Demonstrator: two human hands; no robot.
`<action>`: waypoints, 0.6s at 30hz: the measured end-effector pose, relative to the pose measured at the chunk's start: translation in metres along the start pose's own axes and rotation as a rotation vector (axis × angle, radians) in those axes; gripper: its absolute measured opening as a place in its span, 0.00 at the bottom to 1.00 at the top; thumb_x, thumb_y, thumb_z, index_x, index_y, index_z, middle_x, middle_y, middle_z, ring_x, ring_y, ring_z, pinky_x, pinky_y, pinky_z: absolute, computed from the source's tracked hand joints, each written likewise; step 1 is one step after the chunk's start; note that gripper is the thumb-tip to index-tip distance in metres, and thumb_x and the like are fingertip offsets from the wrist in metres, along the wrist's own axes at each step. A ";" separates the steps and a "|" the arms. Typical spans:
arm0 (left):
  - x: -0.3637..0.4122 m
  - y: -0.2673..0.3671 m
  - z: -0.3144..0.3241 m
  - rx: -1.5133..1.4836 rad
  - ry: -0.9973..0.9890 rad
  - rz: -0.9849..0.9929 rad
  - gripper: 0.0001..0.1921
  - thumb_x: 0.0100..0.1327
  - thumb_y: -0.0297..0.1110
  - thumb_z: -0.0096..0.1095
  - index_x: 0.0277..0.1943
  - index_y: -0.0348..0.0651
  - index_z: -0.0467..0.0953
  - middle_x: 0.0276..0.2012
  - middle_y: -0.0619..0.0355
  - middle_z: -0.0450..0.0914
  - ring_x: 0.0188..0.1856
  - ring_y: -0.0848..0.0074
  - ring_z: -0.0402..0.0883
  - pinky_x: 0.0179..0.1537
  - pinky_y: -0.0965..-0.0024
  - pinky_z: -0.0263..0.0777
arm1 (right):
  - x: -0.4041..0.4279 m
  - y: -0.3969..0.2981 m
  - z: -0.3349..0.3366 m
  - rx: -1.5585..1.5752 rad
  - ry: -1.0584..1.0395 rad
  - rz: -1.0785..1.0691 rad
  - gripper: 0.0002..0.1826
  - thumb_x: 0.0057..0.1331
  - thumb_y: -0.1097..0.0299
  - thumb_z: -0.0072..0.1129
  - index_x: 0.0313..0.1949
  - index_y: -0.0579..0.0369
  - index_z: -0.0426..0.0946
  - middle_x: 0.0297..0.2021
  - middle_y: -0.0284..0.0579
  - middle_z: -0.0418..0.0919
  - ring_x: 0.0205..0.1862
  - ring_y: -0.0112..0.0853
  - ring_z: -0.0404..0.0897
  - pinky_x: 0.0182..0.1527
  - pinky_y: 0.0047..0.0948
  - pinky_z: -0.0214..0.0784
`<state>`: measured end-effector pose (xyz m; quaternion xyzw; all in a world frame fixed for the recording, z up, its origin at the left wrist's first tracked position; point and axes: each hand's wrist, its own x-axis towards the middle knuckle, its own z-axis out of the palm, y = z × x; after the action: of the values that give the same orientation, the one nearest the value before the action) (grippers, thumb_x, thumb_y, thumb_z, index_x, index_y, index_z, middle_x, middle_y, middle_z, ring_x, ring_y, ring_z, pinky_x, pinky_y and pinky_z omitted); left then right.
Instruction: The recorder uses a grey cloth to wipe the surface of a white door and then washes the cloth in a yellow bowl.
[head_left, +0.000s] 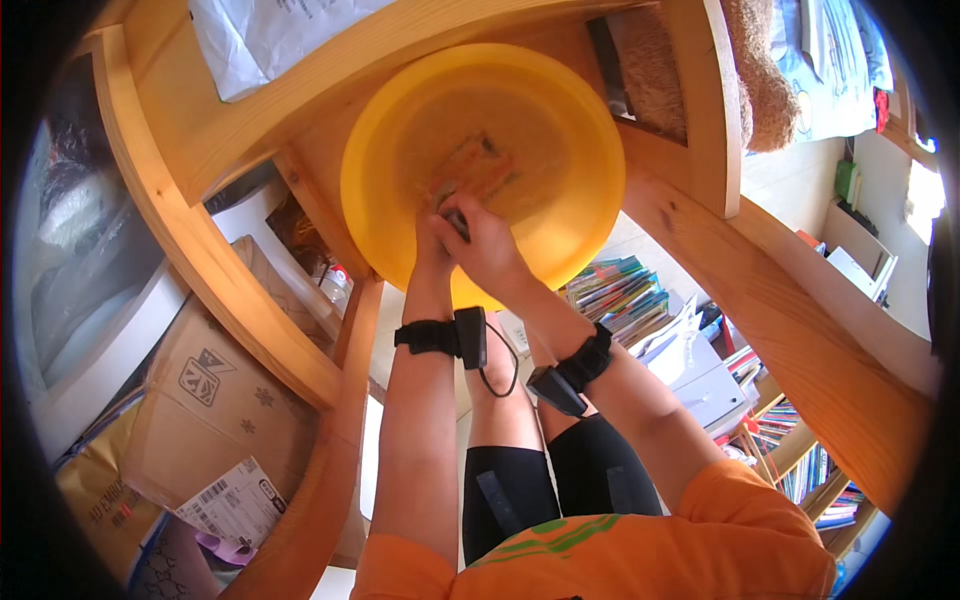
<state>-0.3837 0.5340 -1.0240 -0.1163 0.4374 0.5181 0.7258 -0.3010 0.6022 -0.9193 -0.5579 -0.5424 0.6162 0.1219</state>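
Observation:
A yellow plastic basin (592, 225) is in front of me, with a blurred orange and dark green pattern on its bottom. It seems to hold cloudy water. My left hand (429, 234) and my right hand (486, 238) meet over its near left part. Between them shows a small dark grey item (456, 221), too hidden to name, with the fingers of my right hand curled around it. Most of my left hand's fingers are out of sight behind the right hand, so their grip is unclear. Black straps with small boxes (471, 337) circle both wrists.
Wooden frame beams (225, 292) close in on the left, and another beam (780, 315) runs along the right. A taped cardboard box (225, 397) with a printed label stands left. Stacked books (619, 300) lie below right. A white plastic package (262, 45) rests above.

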 end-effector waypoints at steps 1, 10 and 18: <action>-0.004 -0.007 0.021 -0.063 0.125 0.072 0.21 0.68 0.48 0.43 0.58 0.46 0.64 0.50 0.59 0.71 0.52 0.73 0.71 0.50 0.72 0.69 | 0.000 -0.003 -0.005 -0.156 0.023 -0.024 0.15 0.60 0.63 0.57 0.43 0.58 0.72 0.28 0.54 0.77 0.34 0.42 0.79 0.37 0.36 0.70; -0.012 -0.016 0.052 0.182 0.374 0.186 0.25 0.67 0.48 0.45 0.63 0.49 0.56 0.60 0.57 0.61 0.60 0.69 0.62 0.56 0.57 0.63 | 0.087 0.059 -0.061 -1.020 0.474 -0.290 0.20 0.61 0.58 0.54 0.50 0.54 0.69 0.41 0.57 0.73 0.44 0.51 0.73 0.44 0.46 0.67; 0.001 -0.016 0.080 0.098 0.368 -0.202 0.27 0.64 0.56 0.46 0.62 0.55 0.56 0.59 0.61 0.60 0.60 0.70 0.61 0.53 0.53 0.65 | 0.056 0.125 -0.065 -0.396 0.155 0.074 0.18 0.57 0.59 0.60 0.44 0.53 0.74 0.43 0.53 0.75 0.47 0.47 0.73 0.46 0.42 0.67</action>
<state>-0.3290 0.5777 -0.9824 -0.2169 0.5731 0.3908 0.6869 -0.2101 0.6317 -1.0373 -0.6363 -0.6209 0.4570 0.0283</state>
